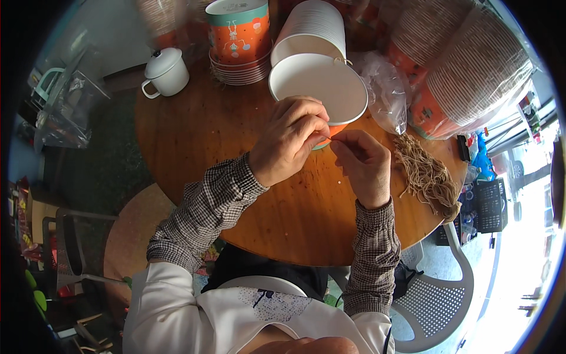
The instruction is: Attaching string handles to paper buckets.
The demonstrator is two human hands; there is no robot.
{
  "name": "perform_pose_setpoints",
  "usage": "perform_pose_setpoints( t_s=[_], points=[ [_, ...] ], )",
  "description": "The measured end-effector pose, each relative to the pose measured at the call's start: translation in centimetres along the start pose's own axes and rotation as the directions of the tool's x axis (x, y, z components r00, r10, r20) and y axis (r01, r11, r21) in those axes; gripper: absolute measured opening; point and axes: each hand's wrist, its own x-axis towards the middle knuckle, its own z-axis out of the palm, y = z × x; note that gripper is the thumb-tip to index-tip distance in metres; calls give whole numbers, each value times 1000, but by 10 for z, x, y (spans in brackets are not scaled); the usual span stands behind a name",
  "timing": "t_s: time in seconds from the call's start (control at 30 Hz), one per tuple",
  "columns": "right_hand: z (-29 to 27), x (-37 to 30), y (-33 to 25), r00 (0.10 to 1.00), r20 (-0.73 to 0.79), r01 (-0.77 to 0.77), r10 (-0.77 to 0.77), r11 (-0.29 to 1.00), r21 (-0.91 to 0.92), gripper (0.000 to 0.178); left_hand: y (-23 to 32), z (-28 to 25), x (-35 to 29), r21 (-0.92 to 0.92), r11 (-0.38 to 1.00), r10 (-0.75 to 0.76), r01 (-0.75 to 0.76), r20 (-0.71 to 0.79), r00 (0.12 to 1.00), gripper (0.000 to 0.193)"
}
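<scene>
A white-lined paper bucket (321, 85) with an orange and green outside lies tilted on the round wooden table, its mouth toward me. My left hand (293, 138) is closed over its near rim, thumb and fingers pinched together. Fingertip to fingertip with it, my right hand (364, 162) also pinches. Between them a thin strand barely shows; my fingers hide most of it. A bit of twine (343, 61) is looped at the bucket's far rim. To the right of my right hand lies a bundle of brown twine (429, 174).
Behind the bucket lies a nested stack of white buckets (309, 26). An orange bucket (239, 38) stands on other stacked ones beside a white enamel mug (167, 72). Plastic-wrapped bucket stacks (471, 76) and a clear bag (386, 91) fill the right back. A grey chair (439, 301) stands lower right.
</scene>
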Motion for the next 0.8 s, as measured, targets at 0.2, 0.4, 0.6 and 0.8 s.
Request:
perform_pose_setpoints(
  t_s=[0.2, 0.4, 0.6, 0.8],
  points=[
    [-5, 3, 6, 999, -31, -23, 28, 989, 149, 9, -5, -13, 7, 61, 998, 39, -34, -84, 996, 14],
    [-4, 2, 6, 989, -143, 34, -20, 995, 96, 9, -16, -24, 6, 100, 994, -59, 53, 54, 997, 27],
    [-6, 5, 9, 973, -204, 142, -109, 977, 156, 4, -34, -27, 1, 142, 988, -77, 60, 117, 990, 16],
    [10, 3, 12, 833, 199, 553, -517, 752, -360, 10, -38, -18, 3, 19, 998, -65, 66, -56, 996, 8]
  ],
)
